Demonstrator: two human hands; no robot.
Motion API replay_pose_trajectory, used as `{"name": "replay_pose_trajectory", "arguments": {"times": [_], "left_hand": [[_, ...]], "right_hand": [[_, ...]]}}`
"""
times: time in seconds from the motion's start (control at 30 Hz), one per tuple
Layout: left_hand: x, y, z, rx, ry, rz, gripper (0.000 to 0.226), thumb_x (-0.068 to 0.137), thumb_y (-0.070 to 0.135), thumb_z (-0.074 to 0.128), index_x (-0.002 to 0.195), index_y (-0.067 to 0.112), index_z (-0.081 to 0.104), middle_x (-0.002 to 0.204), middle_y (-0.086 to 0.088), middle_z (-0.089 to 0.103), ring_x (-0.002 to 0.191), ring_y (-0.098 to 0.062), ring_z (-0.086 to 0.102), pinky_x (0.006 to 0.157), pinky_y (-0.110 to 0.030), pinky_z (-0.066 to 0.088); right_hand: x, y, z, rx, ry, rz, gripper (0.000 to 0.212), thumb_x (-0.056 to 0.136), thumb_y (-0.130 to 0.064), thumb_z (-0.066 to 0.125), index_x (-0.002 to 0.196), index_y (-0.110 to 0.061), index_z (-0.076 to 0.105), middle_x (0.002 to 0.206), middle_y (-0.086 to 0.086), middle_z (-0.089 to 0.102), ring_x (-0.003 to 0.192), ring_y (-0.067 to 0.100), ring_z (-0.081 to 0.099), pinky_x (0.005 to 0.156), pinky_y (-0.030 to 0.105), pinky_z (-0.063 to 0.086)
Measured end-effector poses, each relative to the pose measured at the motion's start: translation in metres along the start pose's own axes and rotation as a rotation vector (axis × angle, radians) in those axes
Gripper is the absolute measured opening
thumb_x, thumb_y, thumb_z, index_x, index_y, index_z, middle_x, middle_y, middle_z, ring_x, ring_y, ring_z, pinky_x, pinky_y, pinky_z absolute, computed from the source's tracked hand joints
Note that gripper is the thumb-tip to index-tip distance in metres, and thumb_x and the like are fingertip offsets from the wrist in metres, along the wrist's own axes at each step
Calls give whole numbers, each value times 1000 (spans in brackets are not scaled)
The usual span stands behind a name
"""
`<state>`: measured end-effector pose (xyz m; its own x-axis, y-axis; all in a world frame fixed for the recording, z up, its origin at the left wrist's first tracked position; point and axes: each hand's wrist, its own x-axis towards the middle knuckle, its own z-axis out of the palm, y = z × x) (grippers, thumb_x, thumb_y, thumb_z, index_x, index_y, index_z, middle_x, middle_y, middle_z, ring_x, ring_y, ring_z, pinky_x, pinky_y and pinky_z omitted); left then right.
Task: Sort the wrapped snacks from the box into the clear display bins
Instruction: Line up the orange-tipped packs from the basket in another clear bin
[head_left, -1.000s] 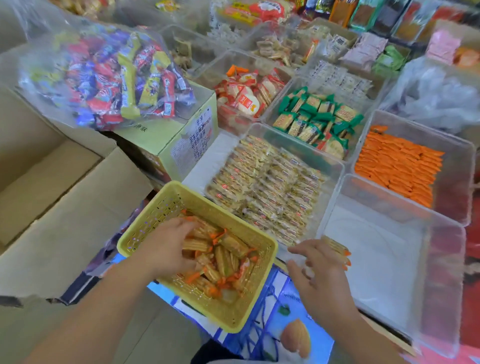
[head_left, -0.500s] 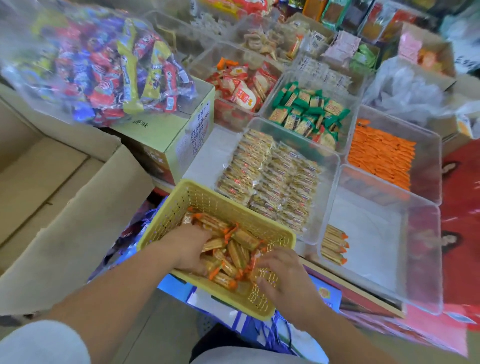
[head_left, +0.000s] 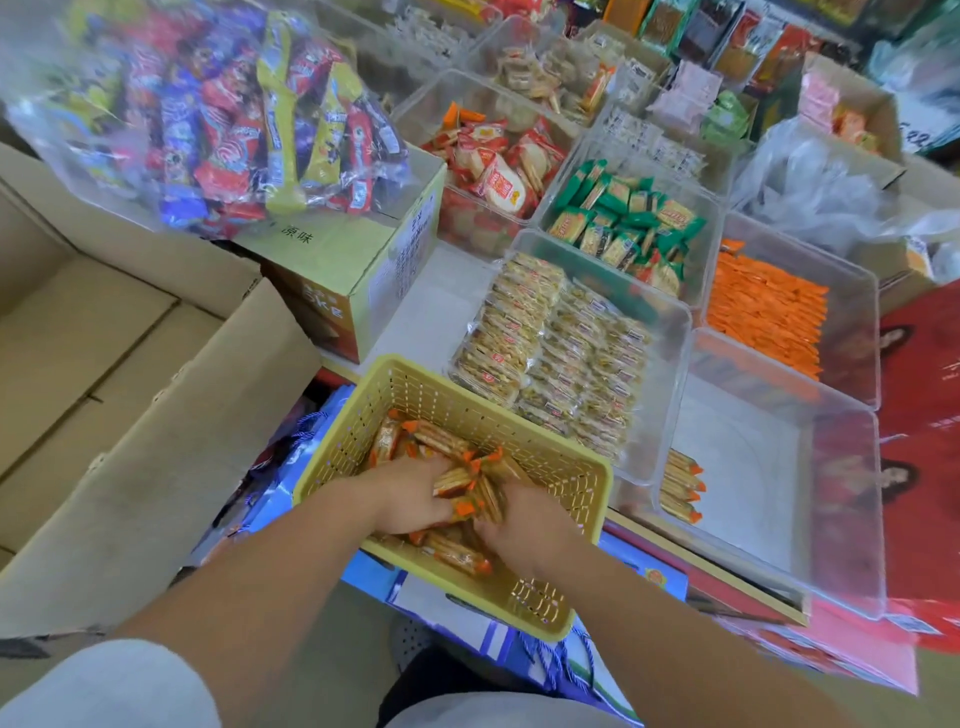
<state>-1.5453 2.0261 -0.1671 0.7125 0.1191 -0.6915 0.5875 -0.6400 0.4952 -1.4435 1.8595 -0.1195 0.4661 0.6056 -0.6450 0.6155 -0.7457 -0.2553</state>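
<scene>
I see the left hand (head_left: 410, 493) and right hand (head_left: 527, 527) curled around a bundle of wrapped snacks (head_left: 467, 480), tan bars with orange ends, inside the yellow basket (head_left: 441, 395). The clear bin (head_left: 841, 519) beside it holds a few more.

"原味" on top of the yellow-green carton (head_left: 337, 260)

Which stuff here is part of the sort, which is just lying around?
In the job: left hand, right hand, snack packs, yellow basket, near clear bin.
Lying about: candy bag, open carton, green-wrapper bin, orange-packet bin.
</scene>
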Motion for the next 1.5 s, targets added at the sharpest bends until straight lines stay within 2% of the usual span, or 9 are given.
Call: {"name": "replay_pose_trajectory", "arguments": {"times": [0.2, 0.33, 0.47, 0.73, 0.9, 1.07, 1.17, 1.37, 1.5], "left_hand": [[2, 0, 3, 69, -30, 23, 117, 72, 58, 82, 162, 25, 16, 161, -7, 38, 142, -32, 44, 105, -39, 45], [4, 1, 4, 169, 52, 42, 98, 81, 47, 79, 159, 25, 24, 150, -9, 52, 130, -33, 55, 95, -39, 51], [-1, 1, -1, 159, 105, 55, 74, 88, 40, 69, 152, 21, 37, 139, -10, 58, 120, -31, 59, 86, -36, 50], [-46, 12, -25, -330, 304, 110, 33, 77, 30, 79, 107, 29, 66, 95, 8, 70, 86, -15, 68, 78, -37, 57], [-89, 36, -18, -875, 421, 157, 34, 70, 33, 75, 104, 39, 73, 98, 6, 76, 90, -13, 73, 79, -31, 58], [-101, 78, 16, -1425, 509, -15, 36, 64, 33, 72, 98, 23, 76, 86, -1, 79, 83, -24, 71, 72, -39, 57], [-96, 108, 36, -1445, 474, -73, 28, 73, 38, 74, 95, 21, 71, 77, 1, 77, 78, -21, 73, 71, -40, 55], [-76, 174, 43, -1311, 495, 60, 16, 91, 38, 66, 102, 36, 76, 100, -2, 79, 92, -21, 75, 82, -41, 56], [-58, 221, 55, -1203, 631, 28, 18, 104, 22, 57, 107, 32, 72, 105, 5, 78, 100, -14, 72, 92, -40, 54]], "right_hand": [[27, 2, 17, 18, -110, 133, 66, 85, -52, 68, 134, -12, 49, 124, 11, 59, 108, 27, 59, 88, 34, 50], [32, 4, 28, 1, -23, 126, 66, 86, -45, 69, 139, -11, 45, 137, 13, 53, 119, 30, 57, 98, 37, 50], [30, -3, 25, 17, 2, 150, 49, 88, -41, 65, 125, -11, 53, 121, 12, 64, 106, 29, 63, 81, 33, 53], [-18, -11, -12, 667, 60, 106, 33, 69, -47, 70, 94, -26, 68, 87, -2, 72, 70, 10, 69, 54, 25, 56], [-58, 7, -36, 986, 0, 58, 45, 65, -34, 62, 109, -28, 71, 98, -5, 76, 87, 12, 72, 80, 35, 59], [-88, 40, -49, 1491, -90, 0, 48, 72, -22, 56, 113, -2, 68, 97, 19, 67, 80, 27, 65, 64, 34, 54], [-100, 57, -54, 1600, -134, -76, 49, 77, -24, 53, 115, 5, 65, 99, 19, 68, 75, 23, 65, 62, 28, 54], [-95, 92, -62, 1489, -67, -86, 45, 80, -39, 48, 102, -11, 76, 93, 10, 75, 80, 16, 71, 68, 25, 54], [-88, 128, -73, 1489, -128, 15, 54, 84, -47, 45, 120, -17, 72, 111, 8, 76, 102, 20, 72, 89, 39, 48]]}}
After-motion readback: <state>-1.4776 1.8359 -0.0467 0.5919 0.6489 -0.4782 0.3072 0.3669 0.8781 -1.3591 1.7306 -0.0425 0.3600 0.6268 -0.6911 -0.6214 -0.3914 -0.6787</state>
